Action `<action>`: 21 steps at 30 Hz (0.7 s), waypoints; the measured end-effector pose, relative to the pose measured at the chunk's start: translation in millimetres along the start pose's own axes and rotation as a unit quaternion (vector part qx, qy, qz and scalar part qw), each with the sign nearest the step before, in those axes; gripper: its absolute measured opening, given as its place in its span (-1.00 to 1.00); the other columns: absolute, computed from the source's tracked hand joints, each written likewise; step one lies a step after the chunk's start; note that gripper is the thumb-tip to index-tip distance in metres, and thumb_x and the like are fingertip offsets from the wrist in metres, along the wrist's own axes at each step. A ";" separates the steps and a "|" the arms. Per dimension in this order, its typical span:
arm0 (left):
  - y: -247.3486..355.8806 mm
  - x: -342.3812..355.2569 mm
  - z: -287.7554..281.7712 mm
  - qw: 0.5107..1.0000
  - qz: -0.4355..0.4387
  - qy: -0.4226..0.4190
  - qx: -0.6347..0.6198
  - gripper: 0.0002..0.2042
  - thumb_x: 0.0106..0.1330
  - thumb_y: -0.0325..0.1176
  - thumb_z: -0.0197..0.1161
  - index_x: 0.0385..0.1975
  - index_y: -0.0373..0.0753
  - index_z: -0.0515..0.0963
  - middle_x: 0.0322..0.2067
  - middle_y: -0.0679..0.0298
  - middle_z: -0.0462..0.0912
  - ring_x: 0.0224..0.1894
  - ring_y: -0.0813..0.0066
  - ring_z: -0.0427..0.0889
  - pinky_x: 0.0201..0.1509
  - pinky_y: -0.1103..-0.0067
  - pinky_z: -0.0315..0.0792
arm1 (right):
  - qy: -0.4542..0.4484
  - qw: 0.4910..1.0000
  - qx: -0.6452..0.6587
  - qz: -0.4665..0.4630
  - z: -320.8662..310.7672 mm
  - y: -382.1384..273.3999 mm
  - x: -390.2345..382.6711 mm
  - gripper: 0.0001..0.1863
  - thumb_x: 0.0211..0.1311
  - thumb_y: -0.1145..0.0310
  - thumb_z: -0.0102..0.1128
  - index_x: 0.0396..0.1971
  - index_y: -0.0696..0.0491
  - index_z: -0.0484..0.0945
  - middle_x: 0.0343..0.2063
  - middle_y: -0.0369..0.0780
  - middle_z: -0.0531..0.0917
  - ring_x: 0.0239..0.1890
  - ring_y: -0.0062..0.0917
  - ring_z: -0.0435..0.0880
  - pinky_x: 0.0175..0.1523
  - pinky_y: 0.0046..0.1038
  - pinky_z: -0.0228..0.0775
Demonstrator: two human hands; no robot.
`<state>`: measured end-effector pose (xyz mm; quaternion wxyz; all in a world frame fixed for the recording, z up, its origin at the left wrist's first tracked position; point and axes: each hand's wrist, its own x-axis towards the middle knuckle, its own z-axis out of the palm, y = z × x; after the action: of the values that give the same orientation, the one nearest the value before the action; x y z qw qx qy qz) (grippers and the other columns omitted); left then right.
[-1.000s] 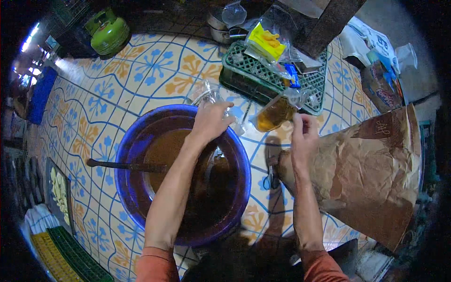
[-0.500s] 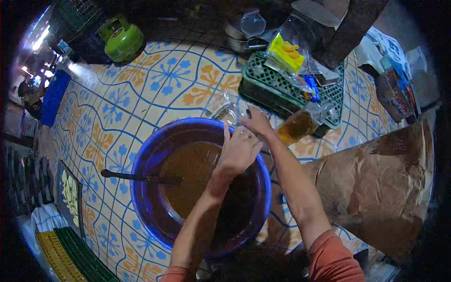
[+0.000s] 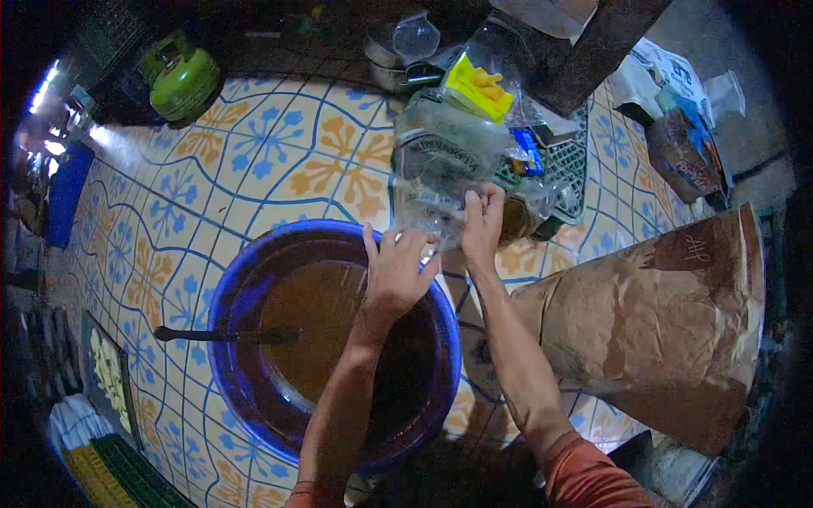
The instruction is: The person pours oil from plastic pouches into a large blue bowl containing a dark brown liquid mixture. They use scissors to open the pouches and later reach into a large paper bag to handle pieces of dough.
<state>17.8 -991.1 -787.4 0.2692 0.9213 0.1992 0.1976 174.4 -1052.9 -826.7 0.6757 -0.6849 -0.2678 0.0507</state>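
Both hands hold a clear printed plastic bag [image 3: 445,152], raised over the far rim of a blue basin [image 3: 339,229] with brown liquid inside. My left hand [image 3: 398,275] has its fingers curled on the bag's near end; my right hand [image 3: 483,229] pinches it farther up and right. A long dark utensil [image 3: 190,333] rests across the basin's left rim. A bag of amber contents [image 3: 518,222] lies behind my right hand, partly hidden.
A green crate [image 3: 563,182] at the back carries packets [image 3: 478,89]. A brown paper sack [image 3: 652,322] lies right, a green gas cylinder [image 3: 182,85] back left, a board with pale pieces [image 3: 110,372] left. Cartons and bags [image 3: 677,135] are at the back right.
The clear plastic bag has been lifted and spread upward over the crate's front. My right hand has moved left to join my left hand on it, then slightly up.
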 end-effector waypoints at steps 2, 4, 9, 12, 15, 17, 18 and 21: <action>-0.4 0.2 -1.9 1.000 -0.016 -0.008 0.026 -0.69 0.20 -0.16 0.18 -0.08 -0.09 0.50 -0.04 0.32 0.55 0.18 0.17 0.32 0.32 -0.14 -0.28 | 0.080 0.993 0.080 0.040 8.8 1.4 4.1 -0.77 0.32 0.36 -0.04 -0.11 0.15 0.32 -0.31 -0.26 0.38 -0.20 -0.59 0.37 -0.01 -0.50 0.22; -9.4 -3.6 1.9 0.999 0.009 -0.001 0.046 -0.64 0.22 -0.13 0.16 -0.01 -0.09 0.47 0.00 0.32 0.54 0.18 0.15 0.31 0.32 -0.14 -0.26 | 0.084 0.992 0.056 0.072 18.5 9.1 -2.8 -0.74 0.31 0.34 -0.04 -0.10 0.17 0.27 -0.27 -0.23 0.37 -0.17 -0.53 0.35 0.03 -0.46 0.19; -5.6 -2.6 0.9 0.997 0.001 -0.019 0.073 -0.59 0.24 -0.11 0.15 0.05 -0.11 0.45 0.05 0.26 0.50 0.22 0.14 0.27 0.32 -0.14 -0.26 | 0.133 0.985 -0.009 0.105 37.4 30.3 -18.3 -0.73 0.22 0.33 0.01 -0.19 0.17 0.27 -0.27 -0.13 0.37 -0.14 -0.39 0.36 0.04 -0.33 0.18; -4.7 -2.6 -0.4 0.998 0.006 -0.012 0.068 -0.58 0.23 -0.11 0.16 0.06 -0.10 0.45 0.05 0.23 0.47 0.24 0.14 0.24 0.33 -0.15 -0.26 | 0.127 0.983 -0.095 0.095 29.6 37.5 -18.8 -0.78 0.17 0.36 0.02 -0.27 0.18 0.33 -0.34 -0.12 0.42 -0.18 -0.34 0.41 0.02 -0.33 0.22; 2.4 -0.2 -0.9 0.996 0.005 -0.045 0.082 -0.57 0.20 -0.17 0.19 0.09 -0.08 0.43 0.11 0.25 0.40 0.26 0.13 0.23 0.33 -0.15 -0.26 | 0.083 0.983 -0.146 0.081 14.3 48.3 -17.3 -0.82 0.16 0.37 0.00 -0.32 0.16 0.37 -0.41 -0.15 0.48 -0.28 -0.34 0.48 -0.07 -0.29 0.30; -3.7 -4.2 -5.0 0.995 -0.007 -0.050 0.090 -0.57 0.21 -0.17 0.18 0.09 -0.08 0.43 0.11 0.24 0.40 0.26 0.13 0.22 0.33 -0.15 -0.26 | 0.072 0.987 -0.098 0.101 27.1 16.6 -23.1 -0.82 0.17 0.37 -0.02 -0.31 0.16 0.37 -0.40 -0.14 0.49 -0.28 -0.34 0.49 -0.07 -0.31 0.31; -4.3 -4.2 -5.4 0.994 -0.013 -0.054 0.092 -0.57 0.22 -0.17 0.17 0.10 -0.08 0.43 0.11 0.24 0.40 0.26 0.12 0.22 0.33 -0.15 -0.26 | 0.067 0.989 -0.056 0.118 28.0 6.2 -23.5 -0.82 0.19 0.37 -0.03 -0.30 0.16 0.38 -0.39 -0.13 0.50 -0.28 -0.34 0.49 -0.07 -0.32 0.31; 1.4 -3.6 0.2 0.996 0.010 -0.024 0.080 -0.59 0.24 -0.15 0.14 0.08 -0.10 0.45 0.12 0.23 0.40 0.26 0.11 0.22 0.34 -0.15 -0.25 | 0.073 0.997 0.001 0.039 14.4 -5.2 -4.0 -0.81 0.23 0.39 -0.06 -0.23 0.17 0.39 -0.37 -0.11 0.52 -0.24 -0.36 0.51 -0.05 -0.37 0.32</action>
<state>15.2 -994.1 -787.7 0.1974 0.9462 0.1989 0.1619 163.2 -1042.1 -824.0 0.6916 -0.6962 -0.1904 0.0274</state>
